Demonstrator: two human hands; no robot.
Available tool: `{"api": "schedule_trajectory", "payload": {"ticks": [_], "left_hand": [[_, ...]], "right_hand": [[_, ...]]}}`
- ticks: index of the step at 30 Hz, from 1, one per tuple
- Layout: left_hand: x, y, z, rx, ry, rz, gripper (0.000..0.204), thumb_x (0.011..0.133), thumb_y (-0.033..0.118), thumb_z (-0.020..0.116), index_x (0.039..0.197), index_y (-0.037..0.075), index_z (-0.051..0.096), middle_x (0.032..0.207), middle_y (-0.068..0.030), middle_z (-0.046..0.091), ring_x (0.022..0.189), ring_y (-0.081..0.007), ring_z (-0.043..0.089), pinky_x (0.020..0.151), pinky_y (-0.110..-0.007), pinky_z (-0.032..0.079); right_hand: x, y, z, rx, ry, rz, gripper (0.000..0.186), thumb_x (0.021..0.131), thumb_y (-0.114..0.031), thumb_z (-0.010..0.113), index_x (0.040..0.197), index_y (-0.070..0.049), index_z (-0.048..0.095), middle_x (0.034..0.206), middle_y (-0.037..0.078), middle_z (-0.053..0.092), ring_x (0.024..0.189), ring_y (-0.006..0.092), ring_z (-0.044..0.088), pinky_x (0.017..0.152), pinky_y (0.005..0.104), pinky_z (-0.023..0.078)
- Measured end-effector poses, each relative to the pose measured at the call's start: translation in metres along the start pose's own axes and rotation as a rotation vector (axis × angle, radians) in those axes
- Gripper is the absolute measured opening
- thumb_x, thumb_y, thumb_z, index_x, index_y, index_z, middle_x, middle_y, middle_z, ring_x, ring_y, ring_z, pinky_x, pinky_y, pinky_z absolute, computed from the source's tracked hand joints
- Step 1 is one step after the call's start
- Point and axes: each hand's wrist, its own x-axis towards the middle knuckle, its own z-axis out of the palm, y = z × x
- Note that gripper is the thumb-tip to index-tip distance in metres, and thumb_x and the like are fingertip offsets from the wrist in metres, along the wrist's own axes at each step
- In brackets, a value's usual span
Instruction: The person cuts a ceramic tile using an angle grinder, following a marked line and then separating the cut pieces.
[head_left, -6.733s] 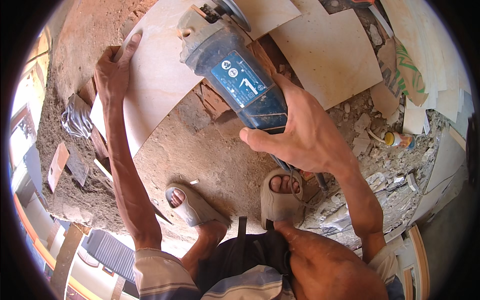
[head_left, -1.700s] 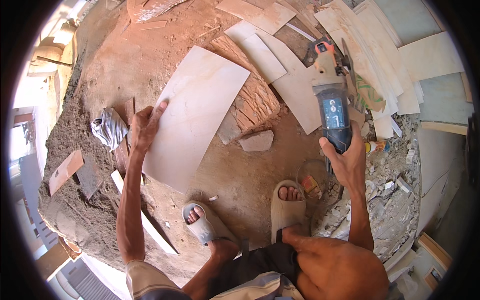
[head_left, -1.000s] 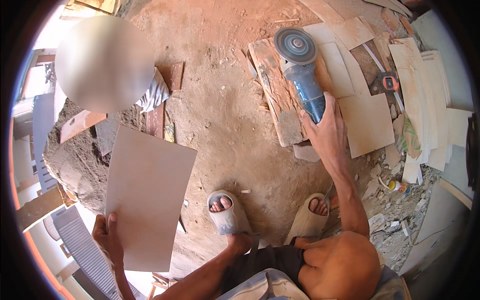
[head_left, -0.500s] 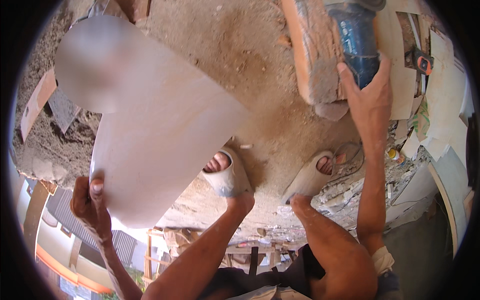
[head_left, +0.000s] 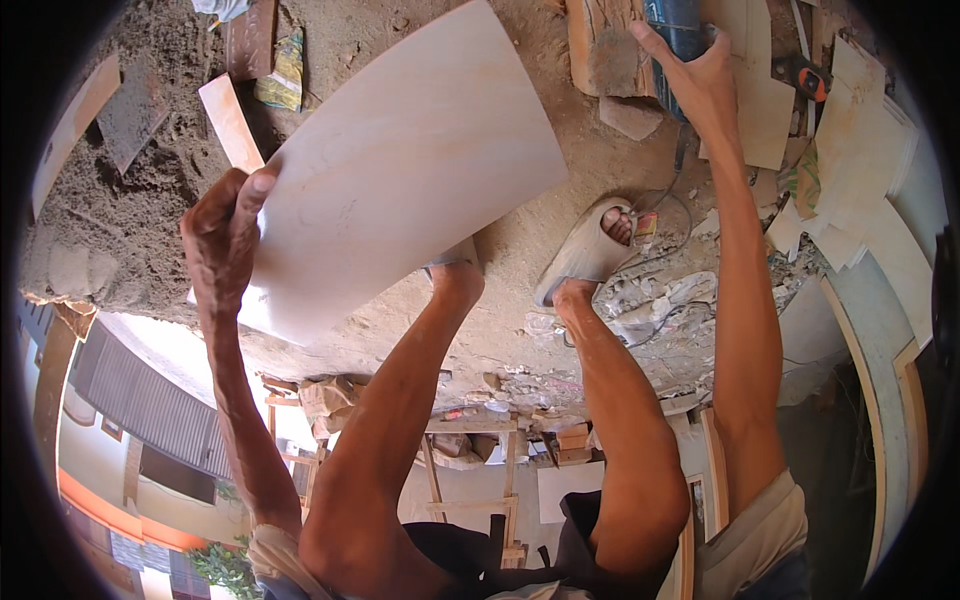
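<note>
My left hand (head_left: 222, 235) grips the left edge of a large pale tile (head_left: 400, 170), thumb on its upper face. The tile is tilted above the ground and hides most of my left foot. At the upper right, my right hand (head_left: 708, 90) is wrapped round the body of a blue corded angle grinder (head_left: 674, 30). Its far end lies outside the picture. Beside the grinder is a thick, rough wooden block (head_left: 612, 60), with a stone-like chunk (head_left: 630, 118) at its near end.
Cut tile pieces (head_left: 765, 110) and an orange-black tape measure (head_left: 803, 77) lie right of the grinder. A cord (head_left: 685, 210) loops by my right sandal (head_left: 590, 245). Rubble (head_left: 670, 310) lies nearby. On the left are a sand heap (head_left: 90, 240) and a narrow tile strip (head_left: 232, 122).
The tile has swung up and to the right with my left hand, uncovering the strip and a yellow wrapper. The view has shifted; my right hand still holds the grinder.
</note>
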Motion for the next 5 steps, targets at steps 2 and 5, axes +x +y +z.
{"api": "schedule_trajectory", "payload": {"ticks": [2, 5], "left_hand": [[0.011, 0.024, -0.009, -0.128, -0.101, -0.021, 0.061, 0.106, 0.054, 0.08, 0.072, 0.007, 0.062, 0.065, 0.0049, 0.049, 0.061, -0.0065, 0.045, 0.056, -0.033, 0.042], [-0.002, 0.06, -0.042, -0.165, -0.195, -0.012, 0.058, 0.104, 0.052, 0.083, 0.073, 0.006, 0.063, 0.066, 0.005, 0.05, 0.063, -0.0073, 0.046, 0.058, -0.033, 0.042]], "right_hand": [[-0.004, 0.001, -0.014, 0.122, 0.045, 0.047, 0.129, 0.085, -0.084, 0.083, 0.159, 0.014, 0.044, 0.141, 0.032, 0.069, 0.132, 0.041, 0.07, 0.112, 0.0462, 0.055], [-0.028, -0.045, -0.054, 0.362, 0.084, 0.048, 0.129, 0.088, -0.084, 0.08, 0.163, 0.012, 0.04, 0.151, 0.035, 0.063, 0.14, 0.0429, 0.066, 0.118, 0.0473, 0.052]]}}
